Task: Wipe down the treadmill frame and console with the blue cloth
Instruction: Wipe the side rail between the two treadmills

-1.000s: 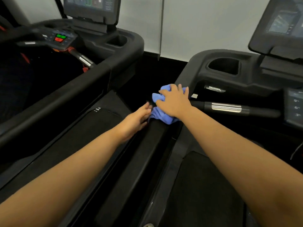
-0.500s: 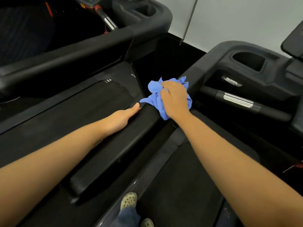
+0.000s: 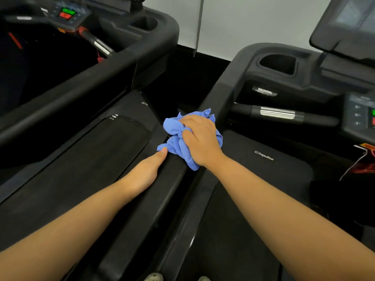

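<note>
A bunched blue cloth (image 3: 174, 136) lies on the black side handrail (image 3: 142, 209) of the right treadmill, just below where the rail meets the console frame (image 3: 219, 94). My right hand (image 3: 200, 140) lies on top of the cloth and grips it, thumb tucked into the folds. On the same rail my left hand (image 3: 148, 169) rests flat with straight fingers, its tip touching the cloth's near corner. The console panel (image 3: 359, 116) with green and red buttons sits at the right edge, below a tilted screen (image 3: 349, 23).
A second treadmill (image 3: 81, 82) stands close on the left, with its own console (image 3: 67, 14). Right of the cloth are a silver-banded grip bar (image 3: 278, 113), a cup holder (image 3: 278, 63) and the belt cover (image 3: 253, 189). Red cord hangs at the far right (image 3: 365, 167). My shoes (image 3: 154, 277) show at the bottom.
My right hand has slid the cloth a little toward me along the rail, away from the frame corner. The left hand has stayed on the rail beside it. My view has shifted.
</note>
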`<state>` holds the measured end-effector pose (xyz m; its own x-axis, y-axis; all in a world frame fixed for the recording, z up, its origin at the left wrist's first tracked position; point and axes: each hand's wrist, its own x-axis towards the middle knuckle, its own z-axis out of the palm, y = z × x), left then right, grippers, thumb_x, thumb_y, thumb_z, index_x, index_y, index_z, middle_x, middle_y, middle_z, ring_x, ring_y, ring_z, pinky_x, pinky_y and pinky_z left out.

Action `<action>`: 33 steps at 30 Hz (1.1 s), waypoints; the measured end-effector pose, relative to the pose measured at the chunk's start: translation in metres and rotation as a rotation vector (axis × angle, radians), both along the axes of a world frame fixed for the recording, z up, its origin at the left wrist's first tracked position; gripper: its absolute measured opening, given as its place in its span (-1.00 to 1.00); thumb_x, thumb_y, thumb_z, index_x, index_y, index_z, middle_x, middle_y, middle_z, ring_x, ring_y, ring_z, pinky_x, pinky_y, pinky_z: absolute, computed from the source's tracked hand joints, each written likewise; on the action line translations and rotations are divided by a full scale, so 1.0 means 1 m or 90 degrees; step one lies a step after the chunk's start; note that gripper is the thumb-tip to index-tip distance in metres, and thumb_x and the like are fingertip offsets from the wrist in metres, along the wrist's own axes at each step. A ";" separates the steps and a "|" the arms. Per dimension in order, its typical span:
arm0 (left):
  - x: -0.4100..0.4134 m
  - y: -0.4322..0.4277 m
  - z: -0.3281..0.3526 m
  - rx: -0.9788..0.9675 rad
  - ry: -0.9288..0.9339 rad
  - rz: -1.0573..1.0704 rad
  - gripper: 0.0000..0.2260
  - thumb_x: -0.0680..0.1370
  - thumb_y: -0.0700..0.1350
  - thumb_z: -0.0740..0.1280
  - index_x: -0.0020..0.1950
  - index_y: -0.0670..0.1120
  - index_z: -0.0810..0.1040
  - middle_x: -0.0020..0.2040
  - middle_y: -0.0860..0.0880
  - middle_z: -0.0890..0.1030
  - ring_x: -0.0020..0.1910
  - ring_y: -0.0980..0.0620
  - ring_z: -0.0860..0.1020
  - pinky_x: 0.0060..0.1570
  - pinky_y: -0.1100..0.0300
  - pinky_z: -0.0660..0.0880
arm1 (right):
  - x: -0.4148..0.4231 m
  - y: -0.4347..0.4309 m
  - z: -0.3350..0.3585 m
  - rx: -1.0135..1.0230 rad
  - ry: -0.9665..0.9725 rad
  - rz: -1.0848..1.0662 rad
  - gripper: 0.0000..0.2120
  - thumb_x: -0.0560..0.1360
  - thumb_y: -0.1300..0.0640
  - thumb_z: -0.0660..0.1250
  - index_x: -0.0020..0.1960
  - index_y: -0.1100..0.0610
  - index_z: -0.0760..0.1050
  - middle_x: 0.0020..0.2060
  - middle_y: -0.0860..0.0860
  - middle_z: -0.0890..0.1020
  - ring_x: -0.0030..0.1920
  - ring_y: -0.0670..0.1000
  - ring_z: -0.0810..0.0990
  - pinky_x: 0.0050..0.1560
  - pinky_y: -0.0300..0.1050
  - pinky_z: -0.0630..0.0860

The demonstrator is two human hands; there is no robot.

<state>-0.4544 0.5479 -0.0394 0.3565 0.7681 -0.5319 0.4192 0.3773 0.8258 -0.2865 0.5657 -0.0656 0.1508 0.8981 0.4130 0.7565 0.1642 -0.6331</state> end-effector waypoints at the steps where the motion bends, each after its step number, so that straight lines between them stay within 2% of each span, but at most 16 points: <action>1: 0.000 0.002 -0.001 -0.010 -0.008 0.009 -0.66 0.60 0.18 0.13 -0.13 0.05 0.60 -0.22 0.09 0.63 -0.30 0.21 0.59 -0.36 0.35 0.42 | 0.000 0.003 0.000 -0.011 0.008 -0.007 -0.57 0.38 0.05 -0.02 -0.16 0.23 0.57 -0.18 0.07 0.63 -0.07 0.07 0.56 0.10 0.11 0.44; 4: 0.000 0.004 0.000 -0.053 -0.025 0.022 -0.69 0.59 0.17 0.17 -0.10 0.02 0.60 -0.20 0.05 0.63 -0.22 0.12 0.59 -0.29 0.28 0.45 | 0.002 0.006 0.001 -0.017 0.049 -0.029 -0.63 0.40 0.10 0.02 -0.20 0.24 0.57 -0.19 0.08 0.63 -0.08 0.08 0.57 0.12 0.14 0.44; 6: -0.003 0.005 -0.005 -0.080 -0.048 0.017 -0.67 0.59 0.18 0.17 0.00 0.01 0.62 -0.11 0.03 0.66 -0.11 0.08 0.61 -0.14 0.23 0.50 | 0.005 0.006 0.006 -0.030 0.064 -0.037 -0.71 0.39 0.18 0.06 -0.28 0.24 0.54 -0.26 0.07 0.62 -0.13 0.08 0.57 0.10 0.14 0.45; 10: -0.012 0.016 -0.015 -0.170 -0.220 -0.014 -0.56 0.63 0.19 0.00 0.19 -0.04 0.54 0.08 0.05 0.64 0.09 0.13 0.58 -0.02 0.25 0.45 | 0.000 0.007 0.017 -0.074 0.031 -0.087 -0.78 0.38 0.18 0.06 -0.36 0.15 0.41 -0.31 0.00 0.56 -0.18 0.04 0.53 0.06 0.12 0.45; 13: -0.018 0.025 -0.018 -0.225 -0.299 0.013 -0.41 0.62 0.21 -0.07 0.40 -0.19 0.38 0.27 -0.12 0.55 0.26 -0.03 0.50 0.22 0.11 0.40 | -0.016 0.003 0.024 -0.124 -0.003 -0.141 -0.77 0.44 0.15 0.10 -0.32 0.21 0.43 -0.23 0.08 0.59 -0.12 0.07 0.53 0.08 0.10 0.43; 15: -0.024 0.028 -0.017 -0.242 -0.338 0.035 -0.38 0.61 0.23 -0.05 0.44 -0.21 0.32 0.31 -0.18 0.52 0.29 -0.10 0.48 0.33 0.01 0.34 | -0.032 -0.010 0.025 -0.129 -0.018 -0.145 -0.77 0.45 0.17 0.13 -0.32 0.22 0.44 -0.22 0.10 0.59 -0.11 0.08 0.52 0.09 0.12 0.42; 18: -0.033 0.032 -0.019 -0.225 -0.349 0.013 -0.40 0.61 0.22 -0.03 0.40 -0.20 0.38 0.25 -0.19 0.56 0.21 -0.12 0.54 0.24 0.01 0.44 | -0.066 -0.046 0.024 -0.102 0.012 -0.118 -0.75 0.39 0.10 0.07 -0.34 0.19 0.42 -0.27 0.03 0.55 -0.15 0.04 0.49 0.08 0.12 0.42; 20: -0.038 0.030 -0.016 -0.219 -0.356 -0.026 -0.45 0.61 0.19 0.00 0.31 -0.20 0.47 0.14 -0.18 0.62 0.07 -0.09 0.62 0.06 0.06 0.55 | -0.089 -0.072 0.019 -0.094 0.042 -0.110 -0.70 0.38 0.08 0.07 -0.24 0.23 0.51 -0.18 0.03 0.59 -0.07 0.02 0.50 0.21 -0.01 0.37; 21: -0.040 0.029 -0.016 -0.227 -0.350 -0.040 -0.48 0.61 0.17 0.04 0.25 -0.20 0.51 0.08 -0.19 0.64 0.00 -0.08 0.64 -0.01 0.09 0.59 | -0.102 -0.086 0.019 -0.095 0.049 -0.111 -0.68 0.40 0.10 0.09 -0.16 0.25 0.56 -0.11 0.06 0.61 0.00 0.01 0.49 0.30 -0.19 0.27; 22: -0.041 0.029 -0.015 -0.233 -0.341 -0.034 -0.52 0.59 0.15 0.10 0.20 -0.20 0.53 0.06 -0.18 0.64 -0.03 -0.08 0.65 -0.03 0.08 0.58 | -0.115 -0.100 0.020 -0.093 0.056 -0.105 -0.67 0.40 0.12 0.11 -0.08 0.26 0.58 -0.04 0.10 0.62 0.06 0.00 0.46 0.31 -0.38 0.12; 23: -0.043 0.029 -0.013 -0.230 -0.330 -0.022 -0.55 0.58 0.14 0.15 0.22 -0.19 0.51 0.11 -0.17 0.61 0.01 -0.09 0.63 0.02 0.05 0.55 | -0.129 -0.114 0.020 -0.089 0.059 -0.085 -0.65 0.40 0.12 0.12 -0.02 0.26 0.59 0.02 0.12 0.62 0.11 -0.02 0.43 0.28 -0.48 0.02; 25: -0.045 0.030 -0.011 -0.212 -0.307 -0.044 -0.49 0.56 0.14 0.18 0.36 -0.18 0.40 0.30 -0.14 0.49 0.26 -0.09 0.49 0.27 0.02 0.39 | -0.153 -0.138 0.015 -0.086 0.067 -0.035 -0.59 0.40 0.07 0.09 0.06 0.22 0.59 0.09 0.07 0.60 0.21 -0.10 0.39 0.34 -0.41 -0.01; 27: -0.046 0.027 -0.009 -0.183 -0.297 -0.107 -0.38 0.46 0.18 0.27 0.42 -0.12 0.36 0.41 -0.09 0.41 0.40 -0.06 0.36 0.44 -0.02 0.20 | -0.172 -0.158 0.005 -0.077 0.105 -0.014 -0.59 0.41 0.05 0.09 0.10 0.16 0.59 0.15 -0.02 0.58 0.30 -0.15 0.36 0.40 -0.18 0.07; 29: -0.045 0.020 -0.009 -0.147 -0.297 -0.153 -0.36 0.35 0.15 0.36 0.39 -0.03 0.42 0.36 -0.03 0.48 0.37 -0.01 0.40 0.44 -0.03 0.21 | -0.184 -0.174 -0.003 -0.042 0.167 -0.029 -0.63 0.44 0.05 0.12 0.13 0.11 0.58 0.20 -0.09 0.54 0.36 -0.17 0.33 0.42 -0.13 0.06; 31: -0.042 0.014 -0.007 -0.068 -0.274 -0.195 -0.40 0.37 0.11 0.40 0.40 0.08 0.39 0.37 0.07 0.46 0.38 0.08 0.38 0.44 0.05 0.19 | -0.194 -0.181 -0.012 0.005 0.224 -0.064 -0.66 0.50 0.04 0.15 0.22 -0.03 0.52 0.28 -0.19 0.47 0.41 -0.15 0.30 0.44 -0.20 0.04; 33: -0.037 0.010 -0.006 0.090 -0.192 -0.319 -0.45 0.54 0.11 0.28 0.50 0.16 0.18 0.50 0.21 0.15 0.47 0.21 0.12 0.42 0.22 0.07 | -0.196 -0.178 -0.014 0.007 0.330 -0.114 -0.62 0.53 -0.13 0.16 0.34 -0.27 0.33 0.34 -0.42 0.31 0.42 -0.26 0.23 0.45 -0.28 0.06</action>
<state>-0.4913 0.5581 -0.0455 0.8124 0.5241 -0.2554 0.2567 0.0717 0.9638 -0.4828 0.3881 -0.0794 0.4879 0.8355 0.2527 0.3621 0.0697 -0.9295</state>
